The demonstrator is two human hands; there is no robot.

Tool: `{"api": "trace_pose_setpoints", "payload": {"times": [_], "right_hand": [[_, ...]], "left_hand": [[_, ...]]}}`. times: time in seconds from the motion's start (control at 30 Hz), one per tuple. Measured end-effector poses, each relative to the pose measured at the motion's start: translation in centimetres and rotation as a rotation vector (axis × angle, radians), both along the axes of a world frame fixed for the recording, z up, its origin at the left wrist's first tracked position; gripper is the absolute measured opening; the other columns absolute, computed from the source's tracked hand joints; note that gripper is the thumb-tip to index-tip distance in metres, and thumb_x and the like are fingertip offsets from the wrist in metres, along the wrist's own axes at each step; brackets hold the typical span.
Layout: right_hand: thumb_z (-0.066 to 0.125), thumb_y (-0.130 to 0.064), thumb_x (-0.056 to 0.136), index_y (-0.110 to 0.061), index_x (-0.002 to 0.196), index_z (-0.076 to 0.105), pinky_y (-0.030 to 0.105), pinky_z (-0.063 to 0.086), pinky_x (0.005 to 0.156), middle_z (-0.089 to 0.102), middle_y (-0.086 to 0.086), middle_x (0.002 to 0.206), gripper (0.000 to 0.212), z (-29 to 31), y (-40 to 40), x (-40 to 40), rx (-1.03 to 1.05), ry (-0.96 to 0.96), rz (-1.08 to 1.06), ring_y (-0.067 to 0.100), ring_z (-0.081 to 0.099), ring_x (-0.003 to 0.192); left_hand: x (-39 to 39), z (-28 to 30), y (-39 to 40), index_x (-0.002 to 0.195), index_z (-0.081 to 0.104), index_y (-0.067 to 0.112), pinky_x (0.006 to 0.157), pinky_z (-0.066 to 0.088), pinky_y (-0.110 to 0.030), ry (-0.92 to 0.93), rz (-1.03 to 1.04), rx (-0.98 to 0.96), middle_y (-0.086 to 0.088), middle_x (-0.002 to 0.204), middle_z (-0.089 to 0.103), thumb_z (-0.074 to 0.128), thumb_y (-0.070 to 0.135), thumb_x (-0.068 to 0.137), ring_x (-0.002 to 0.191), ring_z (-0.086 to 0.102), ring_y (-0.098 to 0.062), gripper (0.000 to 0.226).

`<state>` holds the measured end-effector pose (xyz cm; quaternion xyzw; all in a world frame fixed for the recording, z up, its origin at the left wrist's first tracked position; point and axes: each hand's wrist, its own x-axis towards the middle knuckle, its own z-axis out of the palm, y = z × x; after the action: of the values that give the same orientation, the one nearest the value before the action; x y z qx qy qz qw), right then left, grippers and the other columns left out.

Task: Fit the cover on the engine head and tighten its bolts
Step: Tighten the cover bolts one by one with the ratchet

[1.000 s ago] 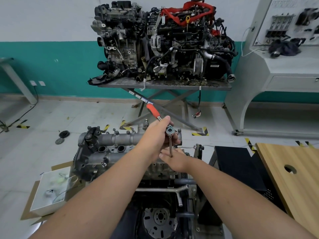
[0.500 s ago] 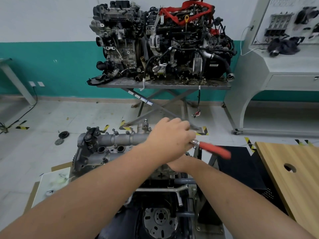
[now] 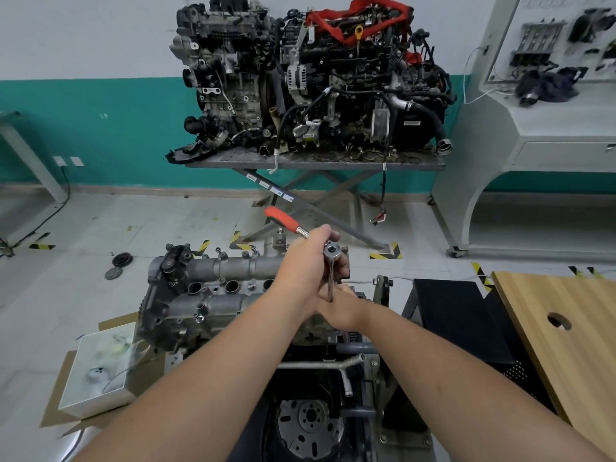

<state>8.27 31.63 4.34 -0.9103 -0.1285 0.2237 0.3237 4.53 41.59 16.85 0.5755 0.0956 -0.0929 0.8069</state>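
Presently, the ratchet wrench is gripped by the left hand, handle pointing far-left; its vertical extension is pinched by the right hand over the cover, whose long axis runs left-right.

The engine head sits at centre, with a white box at its eight o'clock, a wooden board at three o'clock, and an engine on a lift table at twelve.
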Motion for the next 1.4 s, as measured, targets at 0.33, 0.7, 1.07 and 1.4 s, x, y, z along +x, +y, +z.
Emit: {"api": "trace_pose_setpoints", "payload": {"times": [0.33,0.7,1.07,1.4], "right_hand": [[0.029,-0.057,0.101,-0.055,0.142,0.038,0.053,0.01,0.12,0.028,-0.011,0.158,0.043,0.3,-0.5,-0.2,-0.026,0.064,0.026,0.025,0.003,0.15],[0.031,-0.044,0.1,-0.014,0.147,0.041,0.04,0.031,0.115,0.039,0.013,0.154,0.056,1.4,-0.3,-0.9,0.031,0.066,-0.009,0.029,0.036,0.139],[0.041,-0.026,0.091,-0.015,0.1,0.066,0.036,0.03,0.104,0.069,0.008,0.099,0.029,-0.3,-0.2,0.2,0.002,-0.03,0.121,0.019,0.053,0.104],[0.033,-0.054,0.096,-0.04,0.082,0.058,0.04,0.034,0.088,0.041,-0.02,0.084,0.031,-0.5,-0.4,0.6,-0.021,-0.016,0.053,0.024,0.036,0.101]], "left_hand": [[0.6,2.2,0.9,0.084,0.055,0.006,0.075,0.055,-0.039,-0.035,-0.244,0.38,-0.008,0.064,0.064,0.045,0.016,0.097,0.061,0.07,-0.025,0.019],[-0.1,0.0,1.6,0.08,0.066,0.016,0.061,0.038,-0.032,-1.53,-0.296,1.686,0.0,0.08,0.06,0.051,0.038,0.096,0.073,0.053,-0.021,0.03],[-0.9,-1.3,-1.8,0.094,0.065,0.016,0.05,0.043,-0.025,-0.081,0.164,-0.166,-0.005,0.068,0.068,0.044,0.036,0.105,0.051,0.053,-0.015,0.031],[-0.3,0.5,0.7,0.1,0.053,0.001,0.052,0.048,-0.028,-0.08,-0.162,0.114,-0.008,0.064,0.061,0.051,0.025,0.103,0.053,0.06,-0.022,0.025]]}}
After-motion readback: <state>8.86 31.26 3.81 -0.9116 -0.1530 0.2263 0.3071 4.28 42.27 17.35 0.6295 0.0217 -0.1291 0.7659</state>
